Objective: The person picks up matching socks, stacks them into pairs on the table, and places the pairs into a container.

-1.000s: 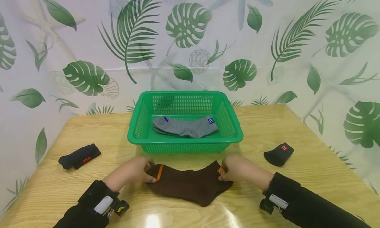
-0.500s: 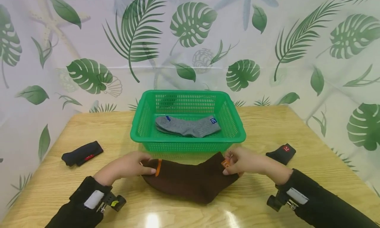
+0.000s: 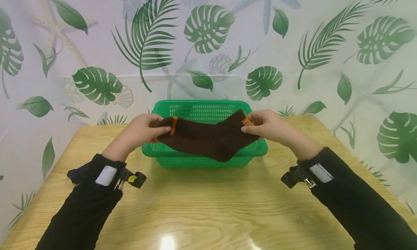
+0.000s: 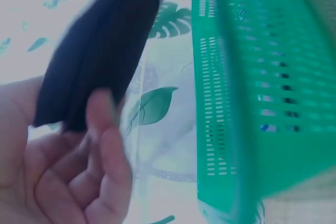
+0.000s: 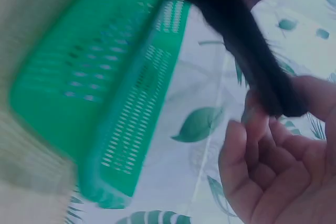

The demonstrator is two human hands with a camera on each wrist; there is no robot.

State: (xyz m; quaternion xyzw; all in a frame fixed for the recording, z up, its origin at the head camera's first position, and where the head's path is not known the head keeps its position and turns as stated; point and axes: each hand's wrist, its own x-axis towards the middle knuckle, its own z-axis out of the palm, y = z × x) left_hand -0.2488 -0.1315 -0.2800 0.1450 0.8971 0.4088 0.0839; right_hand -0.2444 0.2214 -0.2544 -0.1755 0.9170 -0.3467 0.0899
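A dark brown sock (image 3: pixel 202 136) with an orange stripe at the toe and an orange label at the cuff stretches level between both hands. My left hand (image 3: pixel 141 130) pinches the toe end, thumb on the near face. At the cuff, my right hand (image 3: pixel 268 127) pinches beside the label. Behind and below the sock stands the green plastic basket (image 3: pixel 202 162), its front rim partly covered; its inside is mostly hidden. In the left wrist view the sock (image 4: pixel 105 45) hangs between thumb and fingers, and in the right wrist view the cuff end (image 5: pixel 262 77) is gripped likewise.
A folded dark sock (image 3: pixel 76 174) lies on the wooden table (image 3: pixel 202 206) at the left, partly behind my left forearm. A leaf-patterned cloth (image 3: pixel 202 62) hangs behind the table.
Both hands have lifted the brown sock from the table in front of the basket, up and forward over it. The grey socks in the basket and the dark sock at the right are now hidden.
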